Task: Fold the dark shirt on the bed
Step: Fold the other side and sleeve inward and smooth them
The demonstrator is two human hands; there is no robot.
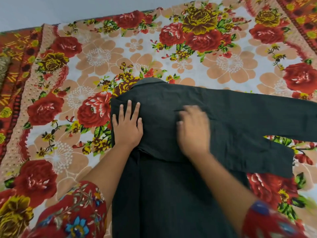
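The dark shirt (171, 186) lies flat on the flowered bed sheet (171, 57), collar toward the far side. Its left side is folded in to a straight edge. One long sleeve stretches off to the right, and a second dark flap lies below that sleeve. My left hand (127, 125) rests flat on the shirt's upper left part, fingers spread. My right hand (193, 131) lies palm down on the middle of the shirt and is blurred by motion; it holds nothing that I can see.
The sheet with red roses covers the whole bed. A grey wall (51, 9) runs along the far edge. A brownish object (4, 71) lies at the far left edge. My red flowered sleeves show at the bottom.
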